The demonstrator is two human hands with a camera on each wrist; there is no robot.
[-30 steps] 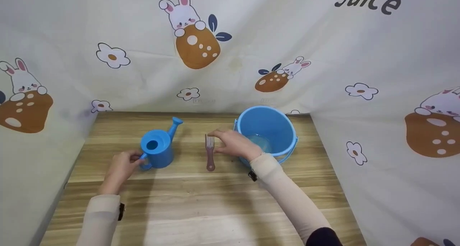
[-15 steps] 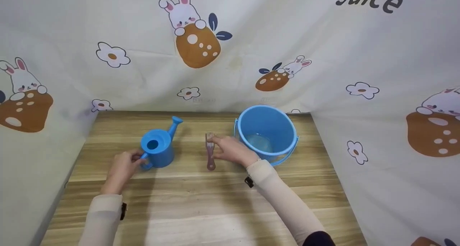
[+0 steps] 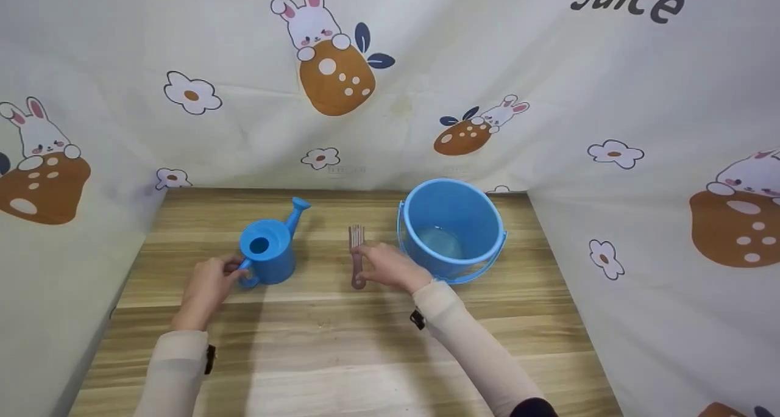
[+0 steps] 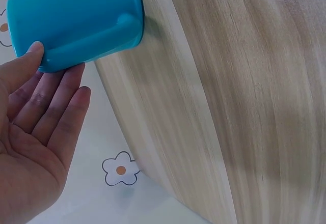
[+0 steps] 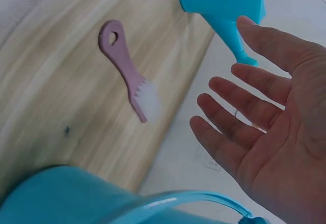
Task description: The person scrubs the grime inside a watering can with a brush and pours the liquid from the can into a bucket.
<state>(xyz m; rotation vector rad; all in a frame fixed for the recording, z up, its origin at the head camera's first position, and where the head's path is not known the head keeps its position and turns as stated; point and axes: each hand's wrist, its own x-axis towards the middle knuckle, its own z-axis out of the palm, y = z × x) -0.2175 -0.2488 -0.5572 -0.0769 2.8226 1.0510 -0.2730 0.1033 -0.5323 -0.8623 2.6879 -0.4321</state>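
Observation:
A blue watering can (image 3: 272,260) stands upright on the left, its spout angled to the back right. My left hand (image 3: 206,289) holds its handle, thumb on one side and fingers on the other in the left wrist view. Right of the can lies a small brush (image 5: 122,66) with a mauve handle and white bristles. My right hand (image 3: 395,266) hovers over the brush, thumb and forefinger spread beside its handle. In the right wrist view those fingers look straight and apart from the brush.
A blue bucket (image 3: 457,213) stands at the back right, its bail handle (image 3: 472,275) hanging down in front and a pale round patch on its floor. The wooden tabletop (image 3: 323,356) is enclosed by printed cloth walls (image 3: 244,130) at the back and sides.
My right hand has come away from the bucket's side, moving toward me along the brush from its bristles to its handle. The left hand, watering can and brush have stayed put.

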